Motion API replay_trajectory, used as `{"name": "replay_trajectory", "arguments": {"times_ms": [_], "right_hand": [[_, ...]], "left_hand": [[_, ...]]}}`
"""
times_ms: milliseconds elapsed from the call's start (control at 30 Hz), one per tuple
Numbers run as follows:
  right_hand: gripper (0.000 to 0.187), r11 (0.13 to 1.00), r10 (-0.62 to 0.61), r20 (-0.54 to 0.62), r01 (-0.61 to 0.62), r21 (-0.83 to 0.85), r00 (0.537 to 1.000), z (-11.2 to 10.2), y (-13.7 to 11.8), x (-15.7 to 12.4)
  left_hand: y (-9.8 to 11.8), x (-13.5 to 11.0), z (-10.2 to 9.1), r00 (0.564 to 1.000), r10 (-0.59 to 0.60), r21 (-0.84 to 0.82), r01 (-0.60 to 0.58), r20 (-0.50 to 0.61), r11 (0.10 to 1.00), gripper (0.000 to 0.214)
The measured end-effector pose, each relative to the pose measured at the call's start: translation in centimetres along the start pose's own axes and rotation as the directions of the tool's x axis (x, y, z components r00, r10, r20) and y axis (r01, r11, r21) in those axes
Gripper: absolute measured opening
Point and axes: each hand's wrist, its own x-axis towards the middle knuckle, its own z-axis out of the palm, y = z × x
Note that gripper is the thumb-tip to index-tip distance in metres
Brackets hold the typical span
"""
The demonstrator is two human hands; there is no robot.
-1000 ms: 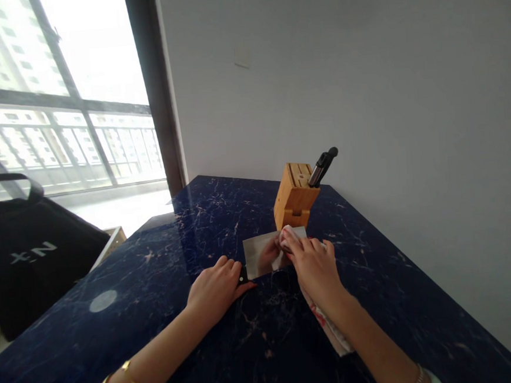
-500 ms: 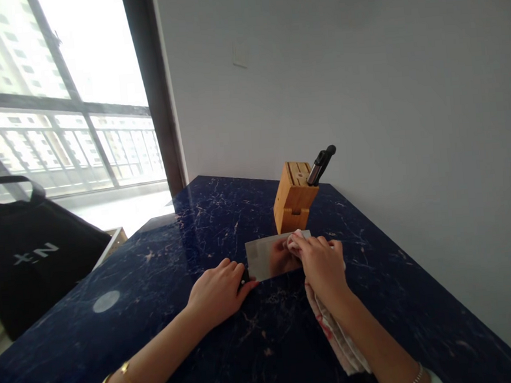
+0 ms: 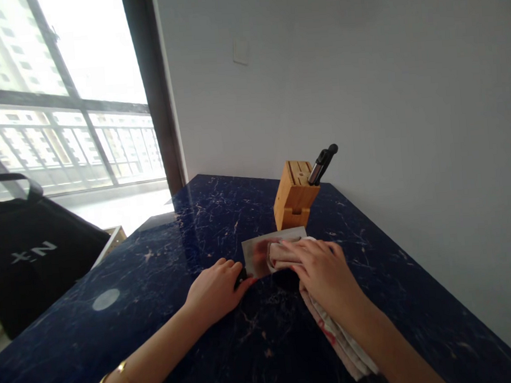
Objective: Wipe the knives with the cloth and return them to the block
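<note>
A cleaver (image 3: 255, 254) with a wide shiny blade is held over the dark blue table, its blade pointing right. My left hand (image 3: 216, 283) is closed around its black handle. In my right hand (image 3: 326, 271) is a pale cloth (image 3: 336, 341) with reddish marks; part of it is pressed on the blade's lower right area and the rest hangs down below my wrist. The cloth and fingers cover part of the blade. Just behind the cleaver stands a wooden knife block (image 3: 295, 197).
Black-handled tools (image 3: 323, 164) stick out of the block's right side. The marble-patterned table (image 3: 213, 218) runs back to a grey wall (image 3: 339, 78). At the left, a black bag (image 3: 34, 256) is beside the table, near a window. A pale round spot (image 3: 106, 299) marks the tabletop's left.
My right hand has moved the cloth from the blade's upper right end leftward and down over it. The left hand keeps its grip, and the cleaver has shifted slightly left.
</note>
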Motion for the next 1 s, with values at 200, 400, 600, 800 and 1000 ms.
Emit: {"name": "replay_trajectory", "arguments": {"times_ms": [200, 400, 600, 800, 1000], "right_hand": [[0.011, 0.98, 0.062, 0.254, -0.01, -0.201, 0.965, -1.1, 1.1, -3.6], [0.01, 0.964, 0.149, 0.263, -0.081, -0.253, 0.953, 0.8, 2.8, -4.8], [0.002, 0.963, 0.164, 0.169, -0.121, -0.241, 0.972, -0.4, 3.6, -3.2], [0.02, 0.998, -0.019, 0.121, 0.011, 0.067, 0.992, 1.2, -0.4, 0.8], [0.024, 0.99, 0.087, 0.064, -0.094, 0.105, 0.994, 4.2, 0.5, 1.9]], "left_hand": [[0.0, 0.0, 0.0, 1.0, -0.013, -0.01, 0.013, 0.012, 1.0, 0.04], [0.2, -0.1, -0.4, 0.999, -0.037, 0.002, 0.037, 0.018, 0.999, 0.04], [0.4, -0.2, -0.5, 0.998, -0.051, 0.017, 0.051, 0.028, 0.999, 0.04], [0.0, -0.3, -0.2, 1.0, -0.017, 0.037, 0.017, 0.02, 0.999, 0.043], [-0.7, -0.1, 0.1, 0.998, -0.001, 0.021, 0.0, 0.061, 1.0, 0.046]]}}
